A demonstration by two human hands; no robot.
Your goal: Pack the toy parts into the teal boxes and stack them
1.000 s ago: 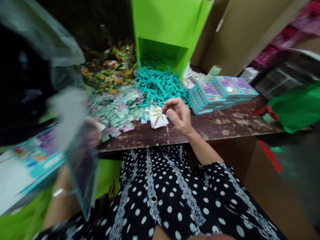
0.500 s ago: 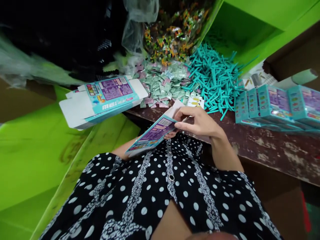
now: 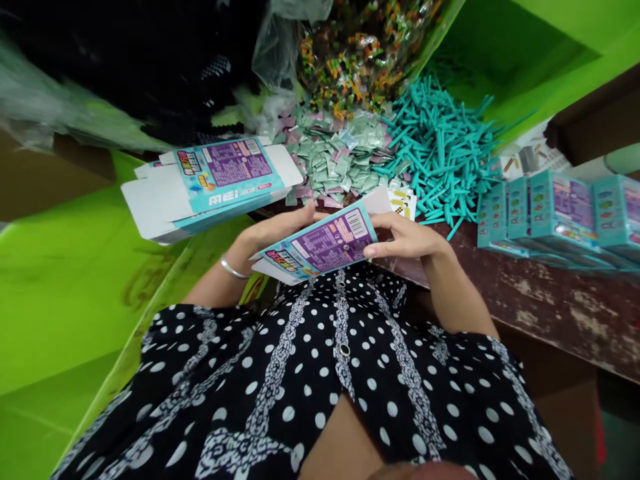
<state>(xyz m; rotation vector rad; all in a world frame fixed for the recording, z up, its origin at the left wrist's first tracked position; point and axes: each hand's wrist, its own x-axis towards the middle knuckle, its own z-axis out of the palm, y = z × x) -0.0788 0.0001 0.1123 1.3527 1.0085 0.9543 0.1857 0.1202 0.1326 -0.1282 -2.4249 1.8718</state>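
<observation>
A flattened-looking teal and purple carton (image 3: 327, 245) with white end flaps is held in front of my body. My right hand (image 3: 404, 238) grips its right end, thumb on the printed face near the barcode. Behind the carton's left part lies my left hand (image 3: 280, 227), its thumb along the upper edge and its other fingers hidden behind the card. A silver bangle is on the left wrist. To the upper left rests a stack of similar unfilled cartons (image 3: 225, 175) with white flaps.
Small green and pink sachets (image 3: 340, 157) are piled at the back of the dark red table (image 3: 530, 293). Beside them are teal sticks (image 3: 445, 153), a clear bag of colourful pieces (image 3: 365, 57) and white printed cards (image 3: 403, 202). Filled-out cartons (image 3: 565, 210) stand at the right. Green sheeting surrounds the table.
The carton has turned flatter, showing more of its printed face. My left hand has come up from beneath it to its left upper edge. My right hand remains at the right end.
</observation>
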